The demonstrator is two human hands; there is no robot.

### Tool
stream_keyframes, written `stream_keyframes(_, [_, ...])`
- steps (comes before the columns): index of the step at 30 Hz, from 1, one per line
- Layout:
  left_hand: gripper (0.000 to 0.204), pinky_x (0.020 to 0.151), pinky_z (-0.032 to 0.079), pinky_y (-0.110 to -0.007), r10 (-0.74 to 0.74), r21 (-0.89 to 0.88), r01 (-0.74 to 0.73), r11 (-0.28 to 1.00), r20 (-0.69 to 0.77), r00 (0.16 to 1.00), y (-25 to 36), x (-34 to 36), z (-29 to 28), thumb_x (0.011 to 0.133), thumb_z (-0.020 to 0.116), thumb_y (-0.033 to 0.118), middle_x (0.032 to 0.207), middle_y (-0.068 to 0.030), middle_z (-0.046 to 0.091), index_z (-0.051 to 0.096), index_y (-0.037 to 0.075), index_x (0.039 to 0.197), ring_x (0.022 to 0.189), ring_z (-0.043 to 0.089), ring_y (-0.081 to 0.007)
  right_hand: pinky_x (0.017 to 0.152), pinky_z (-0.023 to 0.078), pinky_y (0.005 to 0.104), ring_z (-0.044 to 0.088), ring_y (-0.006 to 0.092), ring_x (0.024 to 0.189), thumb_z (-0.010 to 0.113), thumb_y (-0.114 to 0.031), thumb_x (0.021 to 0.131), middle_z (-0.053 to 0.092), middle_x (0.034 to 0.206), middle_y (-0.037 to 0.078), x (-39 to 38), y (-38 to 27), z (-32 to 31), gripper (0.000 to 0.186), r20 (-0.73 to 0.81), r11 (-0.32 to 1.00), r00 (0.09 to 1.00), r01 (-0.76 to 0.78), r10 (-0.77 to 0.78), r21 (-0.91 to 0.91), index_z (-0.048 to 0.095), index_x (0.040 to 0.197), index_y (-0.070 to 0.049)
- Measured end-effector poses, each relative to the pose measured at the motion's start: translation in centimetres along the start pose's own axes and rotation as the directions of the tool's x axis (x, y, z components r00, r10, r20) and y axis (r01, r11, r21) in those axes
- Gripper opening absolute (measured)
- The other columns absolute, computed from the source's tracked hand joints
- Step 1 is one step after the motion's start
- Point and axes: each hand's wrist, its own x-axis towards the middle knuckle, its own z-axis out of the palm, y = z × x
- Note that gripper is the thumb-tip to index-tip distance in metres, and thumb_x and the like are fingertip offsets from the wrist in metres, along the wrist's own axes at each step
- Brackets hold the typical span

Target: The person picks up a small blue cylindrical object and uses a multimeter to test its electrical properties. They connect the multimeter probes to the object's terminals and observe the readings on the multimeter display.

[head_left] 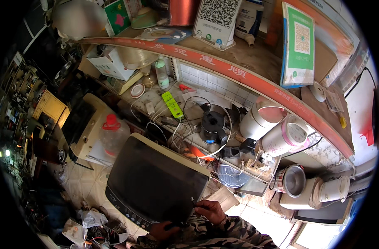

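Note:
In front of me stands a top-loading washing machine (156, 182) with a dark lid and a row of buttons along its near edge. Above the lid's near right corner is my right hand (212, 211), fingers pinched together on a small thin piece (193, 201) that looks like metal. Its kind is too small to make out. My left hand (161, 230) is low over the machine's near edge, close to the camouflage sleeve. Shadow hides its fingers, so whether they grip anything does not show.
Behind the machine a cluttered shelf carries a black kettle (213, 126), a green power strip (172, 105), cables and white appliances (285, 135). A plastic jug with a red cap (114, 135) stands at left. Bags and wires (96, 226) lie on the floor.

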Motion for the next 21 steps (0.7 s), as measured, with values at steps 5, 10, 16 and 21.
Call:
stream_keyframes(5, [0.061, 0.077, 0.055, -0.04, 0.064, -0.064, -0.076, 0.995, -0.173, 0.983, -0.5, -0.4, 0.3, 0.078, 0.073, 0.061, 0.09, -0.016, 0.073, 0.07, 0.013, 0.116, 0.087, 0.072, -0.0302, 0.069, 0.054, 0.0293, 0.069, 0.016, 0.077, 0.073, -0.017, 0.089, 0.071, 0.083, 0.013, 0.0, -0.5, 0.2, 0.028, -0.01, 0.938, 1.0, -0.001, -0.002, -0.345, 0.067, 0.105, 0.006])
stream_keyframes(10, [0.06, 0.078, 0.056, -0.042, 0.222, 0.043, -0.22, 0.975, -0.326, 0.919, -1.5, -0.6, 0.3, 0.078, 0.075, 0.059, 0.092, -0.0186, 0.072, 0.069, 0.012, 0.116, 0.089, 0.071, -0.0348, 0.069, 0.055, 0.0344, 0.072, 0.0253, 0.077, 0.075, -0.017, 0.085, 0.072, 0.085, 0.019, 0.1, -0.2, 1.1, 0.027, -0.069, 0.763, 0.973, 0.127, -0.219, -0.633, 0.069, 0.101, 0.004])
stream_keyframes(16, [0.058, 0.078, 0.056, -0.043, 0.182, 0.002, -0.193, 0.981, -0.337, 0.924, -3.3, -1.2, -0.6, 0.079, 0.075, 0.057, 0.092, -0.0197, 0.072, 0.069, 0.011, 0.114, 0.089, 0.071, -0.0357, 0.066, 0.056, 0.0331, 0.072, 0.0241, 0.076, 0.075, -0.012, 0.084, 0.072, 0.085, 0.017, 0.3, 0.6, 2.5, 0.024, -0.1, 0.692, 0.957, 0.123, -0.273, -0.712, 0.067, 0.1, 0.005])
stream_keyframes(21, [0.058, 0.076, 0.056, -0.043, 0.17, -0.088, -0.206, 0.975, -0.306, 0.937, -6.2, -1.9, -1.6, 0.08, 0.075, 0.054, 0.091, -0.0196, 0.072, 0.068, 0.008, 0.114, 0.088, 0.071, -0.0352, 0.064, 0.056, 0.0322, 0.073, 0.0238, 0.074, 0.075, -0.008, 0.083, 0.072, 0.082, 0.017, 0.7, 1.1, 5.7, 0.032, -0.142, 0.584, 0.915, 0.116, -0.377, -0.803, 0.061, 0.107, 0.007])
